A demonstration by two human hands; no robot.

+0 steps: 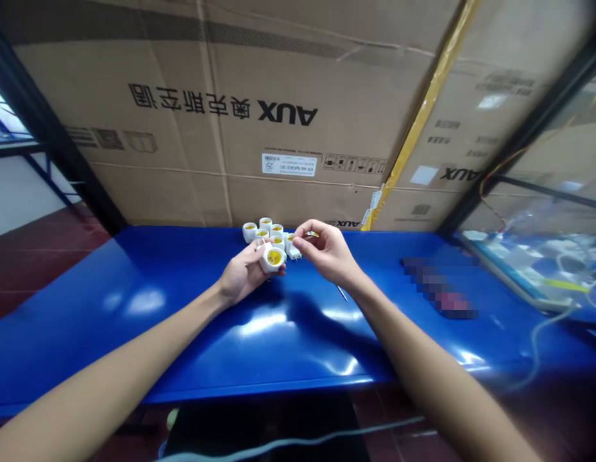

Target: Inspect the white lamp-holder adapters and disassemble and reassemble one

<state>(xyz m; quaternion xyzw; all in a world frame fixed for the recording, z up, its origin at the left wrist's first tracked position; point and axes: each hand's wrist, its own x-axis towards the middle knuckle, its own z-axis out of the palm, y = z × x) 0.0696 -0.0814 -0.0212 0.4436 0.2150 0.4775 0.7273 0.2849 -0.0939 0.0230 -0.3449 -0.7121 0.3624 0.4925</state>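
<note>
My left hand [244, 273] grips a white plastic socket-like piece [265, 262] with a round yellow inside facing up toward me. A thin pale prong shows by the thumb. My right hand [326, 250] is closed in a pinch just to the right of it; a small yellow bit shows at its fingers, too small to name. Behind my hands stand several similar white pieces [250, 231] with yellow insides, grouped closely on the blue table [192, 346]. One white piece [294, 251] with small prongs sits beside my right fingertips; whether they touch it I cannot tell.
A slim metal rod [342, 293] lies under my right forearm. Farther right is a dark blurred-out object [439, 289]. A tray [509, 276] with cables and clear plastic stands at the right edge. Large cardboard boxes [278, 77] rise behind the table.
</note>
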